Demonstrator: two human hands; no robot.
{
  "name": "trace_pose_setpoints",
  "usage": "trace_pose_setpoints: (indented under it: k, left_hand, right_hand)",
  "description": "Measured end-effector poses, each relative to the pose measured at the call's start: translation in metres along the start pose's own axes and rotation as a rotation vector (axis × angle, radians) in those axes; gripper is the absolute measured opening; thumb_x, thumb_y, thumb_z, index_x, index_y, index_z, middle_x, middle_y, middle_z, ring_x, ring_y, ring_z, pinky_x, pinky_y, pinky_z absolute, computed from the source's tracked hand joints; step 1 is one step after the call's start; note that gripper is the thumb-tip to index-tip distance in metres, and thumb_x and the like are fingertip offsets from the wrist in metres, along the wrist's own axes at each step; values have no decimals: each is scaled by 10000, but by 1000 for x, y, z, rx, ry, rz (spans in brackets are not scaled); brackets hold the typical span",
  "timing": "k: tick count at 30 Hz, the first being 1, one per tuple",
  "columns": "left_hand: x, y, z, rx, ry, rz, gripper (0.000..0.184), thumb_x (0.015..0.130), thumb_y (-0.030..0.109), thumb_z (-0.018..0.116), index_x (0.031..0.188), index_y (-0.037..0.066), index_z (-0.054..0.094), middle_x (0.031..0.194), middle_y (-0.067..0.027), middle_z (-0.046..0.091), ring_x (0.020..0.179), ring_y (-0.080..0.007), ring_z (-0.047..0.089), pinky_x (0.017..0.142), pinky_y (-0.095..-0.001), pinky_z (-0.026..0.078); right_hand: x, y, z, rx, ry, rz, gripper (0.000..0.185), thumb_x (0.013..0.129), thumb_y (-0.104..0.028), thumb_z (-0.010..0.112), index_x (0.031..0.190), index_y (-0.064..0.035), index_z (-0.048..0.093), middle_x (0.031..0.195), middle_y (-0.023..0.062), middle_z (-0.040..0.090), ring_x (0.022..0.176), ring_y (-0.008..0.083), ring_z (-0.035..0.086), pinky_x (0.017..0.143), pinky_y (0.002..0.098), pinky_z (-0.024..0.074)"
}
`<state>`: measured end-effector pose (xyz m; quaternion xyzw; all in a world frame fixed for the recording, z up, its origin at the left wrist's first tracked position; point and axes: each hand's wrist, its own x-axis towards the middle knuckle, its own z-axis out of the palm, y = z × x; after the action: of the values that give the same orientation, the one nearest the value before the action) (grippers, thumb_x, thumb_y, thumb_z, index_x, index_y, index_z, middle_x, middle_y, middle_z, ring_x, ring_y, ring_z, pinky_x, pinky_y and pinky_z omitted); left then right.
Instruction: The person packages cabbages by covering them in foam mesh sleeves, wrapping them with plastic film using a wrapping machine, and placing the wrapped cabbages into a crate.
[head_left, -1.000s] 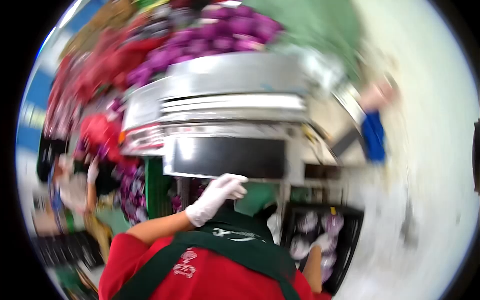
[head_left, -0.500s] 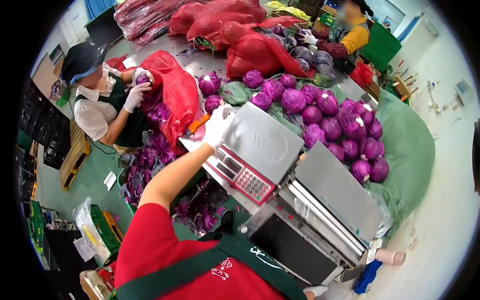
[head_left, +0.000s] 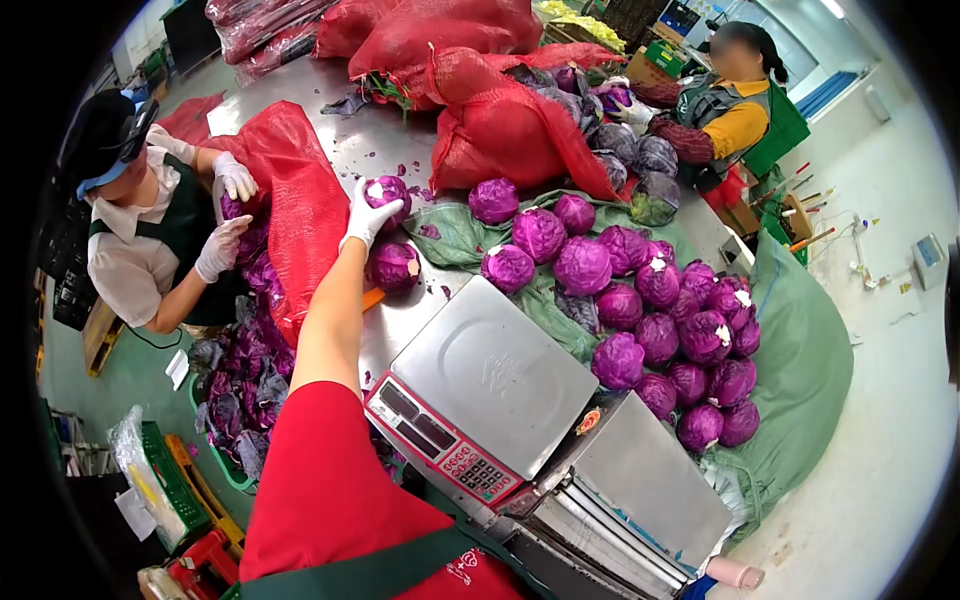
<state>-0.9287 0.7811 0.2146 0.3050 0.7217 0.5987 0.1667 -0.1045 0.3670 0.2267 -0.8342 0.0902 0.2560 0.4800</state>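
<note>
My left hand (head_left: 364,216), in a white glove, reaches across the steel table with its fingers wrapped round a red cabbage (head_left: 392,196). Just below that cabbage, another red cabbage (head_left: 394,267) with a pale cut stem lies near my wrist. Part of an orange object (head_left: 372,298) shows beside my forearm. Nearer to me stands a scale (head_left: 490,370) with a bare steel plate and a red keypad panel. My right hand is out of view.
Several red cabbages (head_left: 583,265) are heaped on green sacking (head_left: 805,340) at the right. A steel-topped machine (head_left: 650,470) adjoins the scale. Red mesh sacks (head_left: 500,130) lie behind. One co-worker (head_left: 150,215) handles cabbage at left, another (head_left: 735,110) at back right.
My left hand has moved from the scale's edge up and left to the cabbage and closed round it. My right hand has left the view. The camera view has shifted.
</note>
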Motion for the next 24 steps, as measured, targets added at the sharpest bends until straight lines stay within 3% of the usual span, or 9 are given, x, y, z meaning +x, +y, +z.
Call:
trace_pose_setpoints:
  k: [5, 11, 15, 17, 18, 20, 21, 22, 24]
  left_hand:
    - [-13, 45, -4, -438, 26, -373, 987, 652, 332, 856, 1420, 72, 294, 1326, -165, 454, 1174, -286, 508, 925, -422, 486]
    - [-94, 139, 7, -535, -453, -353, 858, 773, 376, 762, 1436, 227, 238, 1430, -87, 324, 1245, -319, 435, 888, -571, 464]
    - [-181, 156, 24, -539, -759, -274, 789, 809, 351, 731, 1430, 191, 272, 1395, -81, 378, 1223, -283, 459, 875, -487, 503]
    - [-246, 221, 11, -390, -805, -344, 758, 805, 330, 735, 1412, 164, 312, 1356, -86, 421, 1180, -263, 499, 878, -451, 514]
    - [-274, 226, 13, -342, -689, -333, 686, 819, 288, 724, 1384, 134, 365, 1328, -108, 443, 1149, -251, 523, 862, -421, 522]
    - [-284, 177, 32, -337, -666, -49, 613, 816, 165, 727, 1332, 41, 420, 1312, -143, 438, 1172, -227, 483, 956, -358, 459]
    - [-290, 163, 36, -242, -628, 68, 671, 799, 151, 743, 1354, 12, 392, 1329, -146, 427, 1199, -226, 457, 1022, -337, 393]
    - [-301, 163, 36, -166, -626, 117, 695, 795, 154, 747, 1366, 4, 379, 1343, -150, 418, 1215, -230, 446, 1036, -335, 371]
    - [-317, 157, 39, -19, -598, 222, 746, 784, 158, 757, 1387, -11, 351, 1372, -156, 397, 1248, -239, 418, 1064, -335, 329]
  right_hand:
    - [2, 4, -1, 5, -13, 17, 733, 915, -569, 302, 1391, -22, 414, 1417, 136, 438, 1296, 287, 415, 1075, 399, 338]
    - [13, 30, -54, 114, -22, 47, 739, 915, -571, 301, 1400, -22, 401, 1428, 132, 425, 1307, 284, 402, 1084, 395, 326]
    - [29, 58, -114, 290, -79, 64, 743, 915, -572, 301, 1405, -22, 393, 1436, 130, 416, 1314, 282, 394, 1090, 391, 318]
    - [56, 72, -126, 439, -365, 113, 744, 915, -573, 307, 1419, -29, 369, 1468, 110, 375, 1335, 281, 360, 1108, 384, 279]
    - [99, 105, -132, 531, -309, 101, 602, 900, -431, 381, 1308, -4, 499, 1328, 119, 508, 1209, 265, 465, 1039, 370, 359]
    - [14, 35, -116, 253, 15, 78, 383, 871, -318, 459, 976, 2, 642, 990, 90, 636, 899, 233, 573, 822, 336, 447]
    - [17, 34, -120, 88, 18, -66, 382, 883, -302, 455, 992, 13, 642, 997, 103, 644, 907, 222, 573, 830, 332, 441]
    - [36, 42, -137, -248, -57, -425, 339, 888, -263, 473, 990, 9, 646, 991, 111, 654, 914, 219, 573, 839, 331, 441]
    - [56, 32, -141, 45, -48, -418, 197, 877, -140, 548, 973, -2, 650, 961, 115, 655, 921, 192, 581, 858, 300, 442]
